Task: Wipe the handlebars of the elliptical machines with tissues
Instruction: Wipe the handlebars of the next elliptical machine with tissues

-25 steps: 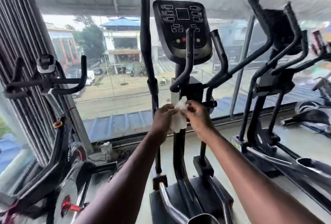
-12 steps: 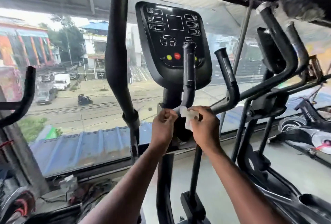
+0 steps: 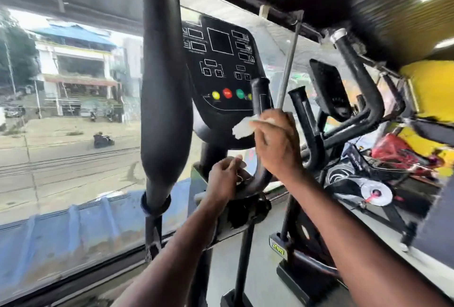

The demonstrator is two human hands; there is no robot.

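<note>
A black elliptical machine stands in front of me with its console (image 3: 221,65) at centre. My right hand (image 3: 276,142) holds a white tissue (image 3: 243,127) against the short inner handlebar (image 3: 260,100) just below the console. My left hand (image 3: 224,179) rests lower on the curved base of that same bar, fingers curled around it. The tall padded left handlebar (image 3: 164,85) rises close to the camera. A second short handlebar (image 3: 303,115) stands just to the right of my right hand.
A large window (image 3: 68,134) faces a street and buildings on the left. Another elliptical machine (image 3: 356,100) and an exercise bike flywheel (image 3: 373,191) stand to the right. A yellow wall (image 3: 427,90) lies beyond them. Grey floor runs along the window sill.
I have come closer to the machine. My right hand has carried the tissue up the inner handlebar, while my left hand has stayed at the bar's lower bend.
</note>
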